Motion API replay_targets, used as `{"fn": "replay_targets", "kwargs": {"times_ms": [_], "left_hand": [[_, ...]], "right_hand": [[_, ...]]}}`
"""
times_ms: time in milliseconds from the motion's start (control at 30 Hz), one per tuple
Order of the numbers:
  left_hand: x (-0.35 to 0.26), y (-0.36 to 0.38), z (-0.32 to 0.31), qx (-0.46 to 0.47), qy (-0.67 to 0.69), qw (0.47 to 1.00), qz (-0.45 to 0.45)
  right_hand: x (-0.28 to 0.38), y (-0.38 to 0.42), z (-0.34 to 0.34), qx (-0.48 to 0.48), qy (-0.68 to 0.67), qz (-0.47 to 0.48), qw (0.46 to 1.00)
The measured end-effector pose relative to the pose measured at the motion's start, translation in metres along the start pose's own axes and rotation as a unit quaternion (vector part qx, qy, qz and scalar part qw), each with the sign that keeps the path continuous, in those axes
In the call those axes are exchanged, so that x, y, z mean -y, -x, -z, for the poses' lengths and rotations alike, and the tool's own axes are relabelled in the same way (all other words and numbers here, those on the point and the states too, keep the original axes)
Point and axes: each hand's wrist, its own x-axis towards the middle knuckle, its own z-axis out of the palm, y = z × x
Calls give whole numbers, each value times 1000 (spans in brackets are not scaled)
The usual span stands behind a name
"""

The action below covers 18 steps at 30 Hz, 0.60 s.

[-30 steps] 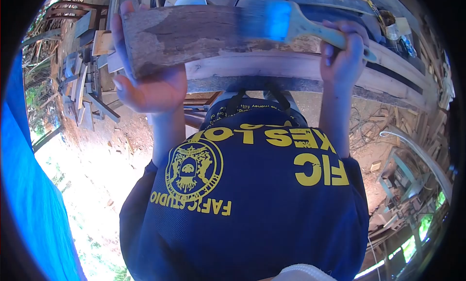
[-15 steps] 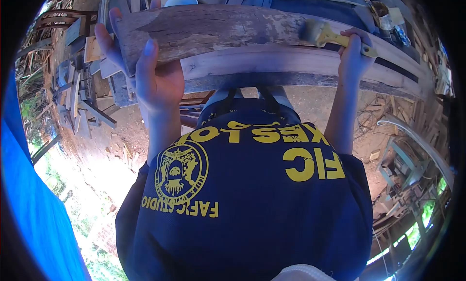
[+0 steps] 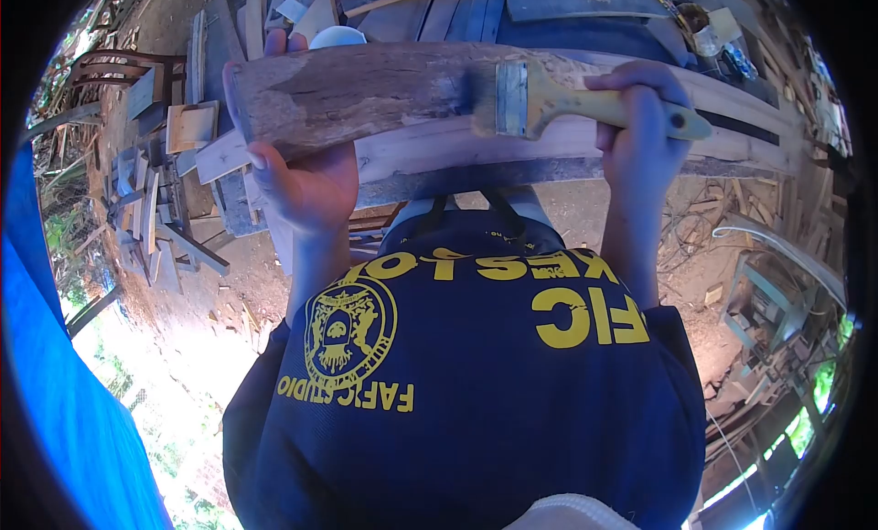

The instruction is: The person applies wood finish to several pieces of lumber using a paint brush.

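Note:
A long brown wooden board (image 3: 366,86) with a rough, patchy face is raised above the workbench. My left hand (image 3: 306,178) holds its left end, thumb at the near edge and fingertips showing past the far edge. My right hand (image 3: 645,118) is closed round the yellowish handle of a wide paintbrush (image 3: 549,100). The brush has a metal band, and its dark bristles point left and lie over the middle of the board's face. Whether the bristles press on the wood is hard to tell.
Pale curved planks (image 3: 402,155) lie on the bench below the board. A white round container (image 3: 337,38) stands behind it. Wood scraps (image 3: 151,201) are heaped at the left. A tub (image 3: 709,41) sits at the back right, and a metal frame (image 3: 764,301) stands at the right.
The brush has moved left along the board and looks larger. My right hand has shifted slightly left with it. The board and my left hand sit a little lower in view.

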Motion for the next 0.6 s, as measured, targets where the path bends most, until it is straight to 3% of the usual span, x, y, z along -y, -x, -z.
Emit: {"fn": "replay_targets", "kwargs": {"times_ms": [100, 333, 433, 500, 533, 600], "left_hand": [[3, 3, -6, -14, 1, 1000, 3], [5, 10, -14, 34, 5, 999, 36], [2, 10, -17, 46, 5, 998, 41], [0, 12, -24, 28, 4, 999, 40], [-1, 13, -29, 10, 4, 999, 42], [-4, 13, -36, 19, 13, 999, 25]], "right_hand": [[-1, -3, 13, -42, -108, -71, 991], [-12, -2, 39, -77, -63, -11, 995], [-26, -11, 54, -76, 28, -9, 997], [-42, -22, 49, -55, 319, 99, 941], [-43, -20, 38, -10, 306, 24, 952], [-27, -14, -1, 73, 345, 59, 934]]}}
